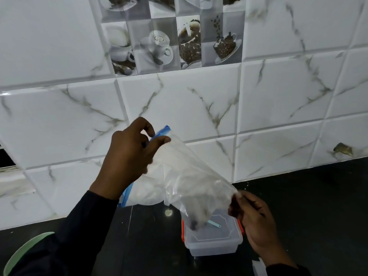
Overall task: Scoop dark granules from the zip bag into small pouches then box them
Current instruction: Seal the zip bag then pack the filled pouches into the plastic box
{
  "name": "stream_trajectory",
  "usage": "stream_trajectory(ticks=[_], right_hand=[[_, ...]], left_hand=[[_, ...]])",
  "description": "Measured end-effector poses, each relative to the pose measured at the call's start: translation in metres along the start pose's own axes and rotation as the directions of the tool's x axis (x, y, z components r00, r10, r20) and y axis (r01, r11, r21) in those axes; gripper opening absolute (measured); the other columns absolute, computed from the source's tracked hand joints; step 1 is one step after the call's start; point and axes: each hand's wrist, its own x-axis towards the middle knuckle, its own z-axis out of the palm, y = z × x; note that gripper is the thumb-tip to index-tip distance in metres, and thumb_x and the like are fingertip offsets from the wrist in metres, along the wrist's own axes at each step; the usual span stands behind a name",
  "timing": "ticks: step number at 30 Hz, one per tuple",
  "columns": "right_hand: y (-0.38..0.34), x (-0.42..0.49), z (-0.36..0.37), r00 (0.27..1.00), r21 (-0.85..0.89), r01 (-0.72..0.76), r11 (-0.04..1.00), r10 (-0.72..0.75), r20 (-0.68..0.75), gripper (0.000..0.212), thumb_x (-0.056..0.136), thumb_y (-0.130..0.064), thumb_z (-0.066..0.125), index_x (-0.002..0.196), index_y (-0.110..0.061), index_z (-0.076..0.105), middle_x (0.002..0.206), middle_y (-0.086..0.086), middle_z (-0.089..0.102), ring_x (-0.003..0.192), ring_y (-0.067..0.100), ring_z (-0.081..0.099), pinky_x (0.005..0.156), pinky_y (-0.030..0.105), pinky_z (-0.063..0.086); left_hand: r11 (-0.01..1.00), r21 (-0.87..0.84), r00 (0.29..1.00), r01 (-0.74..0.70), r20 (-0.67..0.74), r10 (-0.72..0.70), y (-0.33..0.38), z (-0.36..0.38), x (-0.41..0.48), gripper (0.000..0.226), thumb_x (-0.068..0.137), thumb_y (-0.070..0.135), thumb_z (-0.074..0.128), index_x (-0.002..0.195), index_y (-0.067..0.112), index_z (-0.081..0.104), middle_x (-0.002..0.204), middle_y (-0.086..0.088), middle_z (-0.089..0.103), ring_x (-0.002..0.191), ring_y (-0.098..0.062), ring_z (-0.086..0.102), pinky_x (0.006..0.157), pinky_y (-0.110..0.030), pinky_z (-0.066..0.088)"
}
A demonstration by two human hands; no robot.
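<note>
The left hand (129, 154) pinches the blue zip edge of the zip bag (189, 176) between thumb and forefinger, held high; the bag slants down above the lidded box (213, 242), what look like dark granules (194, 226) pooled at its low end; the right hand (253, 216) pinches the bottom corner; best keep that corner low and settle the granules before unzipping.
</note>
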Motion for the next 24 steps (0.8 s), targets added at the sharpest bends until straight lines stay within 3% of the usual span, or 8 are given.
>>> stream_trajectory(ticks=[2, 5, 8, 13, 17, 21, 24], right_hand=[[0.002, -0.006, 0.000, 0.995, 0.080, -0.103, 0.991, 0.103, 0.005, 0.074, 0.042, -0.072, 0.082, 0.089, -0.015, 0.074, 0.090, 0.015, 0.071, 0.078, 0.024, 0.067, 0.065, 0.032, 0.055], [0.007, -0.023, 0.017, 0.926, 0.075, -0.325, 0.943, 0.301, 0.228, 0.095, 0.044, -0.069, 0.083, 0.117, -0.013, 0.062, 0.111, 0.018, 0.069, 0.102, 0.033, 0.067, 0.074, 0.040, 0.055], [0.001, -0.032, 0.035, 0.867, 0.020, -0.382, 0.924, 0.350, 0.353, 0.101, 0.045, -0.067, 0.083, 0.126, -0.014, 0.055, 0.120, 0.013, 0.067, 0.111, 0.029, 0.065, 0.077, 0.038, 0.055], [-0.012, -0.036, 0.041, 0.915, 0.041, -0.319, 0.947, 0.296, 0.274, 0.064, 0.045, -0.063, 0.085, 0.092, -0.020, 0.077, 0.101, 0.015, 0.073, 0.092, 0.026, 0.071, 0.062, 0.028, 0.055], [-0.016, -0.039, 0.042, 0.918, 0.010, -0.317, 0.949, 0.304, 0.255, 0.020, 0.074, -0.042, 0.070, 0.078, -0.024, 0.078, 0.092, 0.013, 0.074, 0.079, 0.021, 0.071, 0.058, 0.027, 0.051], [-0.010, -0.044, 0.044, 0.930, 0.058, -0.304, 0.951, 0.283, 0.236, 0.015, 0.075, -0.031, 0.074, 0.074, -0.016, 0.075, 0.074, 0.013, 0.068, 0.064, 0.018, 0.065, 0.051, 0.024, 0.044], [-0.004, -0.049, 0.043, 0.935, 0.099, -0.275, 0.956, 0.242, 0.258, 0.030, 0.060, -0.045, 0.082, 0.069, -0.017, 0.073, 0.065, 0.011, 0.062, 0.056, 0.015, 0.058, 0.049, 0.024, 0.039]], left_hand=[[1.000, 0.005, 0.999, -0.003, -0.035, 0.003, 0.002, -0.001, 0.003, 0.032, 0.083, 0.038, 0.071, 0.080, 0.016, 0.048, 0.049, 0.000, 0.063, 0.028, -0.012, 0.050, 0.032, -0.014, 0.036], [0.999, -0.035, 0.998, 0.032, -0.049, -0.034, 0.006, -0.002, 0.009, 0.032, 0.085, 0.040, 0.069, 0.081, 0.015, 0.049, 0.050, 0.002, 0.064, 0.027, -0.014, 0.049, 0.033, -0.016, 0.037], [0.998, -0.038, 0.998, 0.049, -0.035, -0.051, 0.012, 0.004, 0.009, 0.031, 0.084, 0.041, 0.069, 0.081, 0.017, 0.050, 0.050, 0.002, 0.064, 0.027, -0.012, 0.048, 0.033, -0.016, 0.037], [0.998, 0.041, 0.998, 0.054, -0.023, -0.053, 0.011, 0.011, 0.005, 0.037, 0.083, 0.048, 0.066, 0.088, 0.013, 0.053, 0.054, 0.006, 0.066, 0.029, -0.012, 0.052, 0.037, -0.014, 0.039], [0.995, 0.071, 0.998, 0.069, 0.006, -0.069, 0.010, 0.009, 0.004, 0.039, 0.081, 0.050, 0.066, 0.087, 0.014, 0.053, 0.053, 0.006, 0.065, 0.030, -0.013, 0.053, 0.037, -0.014, 0.039], [0.995, 0.095, 0.998, 0.037, 0.043, -0.041, 0.013, 0.012, 0.000, 0.039, 0.079, 0.052, 0.066, 0.082, 0.015, 0.054, 0.050, 0.004, 0.064, 0.029, -0.013, 0.051, 0.036, -0.014, 0.038], [0.988, 0.153, 1.000, 0.000, 0.001, 0.000, 0.009, 0.007, 0.002, 0.039, 0.080, 0.050, 0.068, 0.079, 0.013, 0.056, 0.043, 0.000, 0.060, 0.031, -0.011, 0.053, 0.037, -0.012, 0.037]])
